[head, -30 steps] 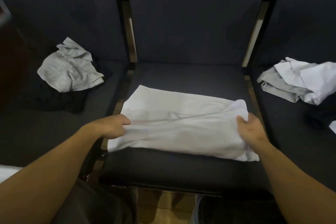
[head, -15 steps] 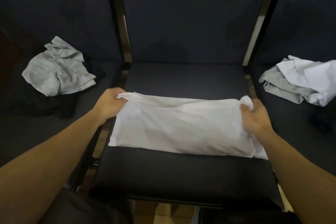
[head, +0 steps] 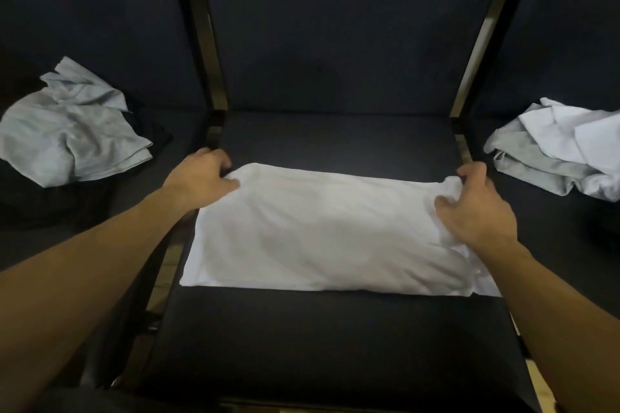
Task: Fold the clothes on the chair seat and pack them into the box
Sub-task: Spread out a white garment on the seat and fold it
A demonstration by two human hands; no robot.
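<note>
Garment (head: 322, 231), white, folded to a wide rectangle, flat on dark chair seat (head: 335, 339) of the middle chair, stretched between both hands. Left hand (head: 201, 179) at far-left corner of the cloth, fingers curled, pinching that corner; thumb on top of the fabric, fingertips past the edge near the seat's rear-left frame post. Right hand (head: 476, 208) at far-right corner, fingers curled over the bunched edge, gripping it; thumb pressed on the top layer, fabric puckered just under the palm. Near edge of the cloth straight, lying well short of the seat's front edge, toward the wrists. Out past the left hand, on the neighbouring seat: crumpled grey garment (head: 70, 131) on top of something dark. Out past the right hand, on the other neighbouring seat: loose heap of white and grey clothes (head: 557, 157). Box not in view.
</note>
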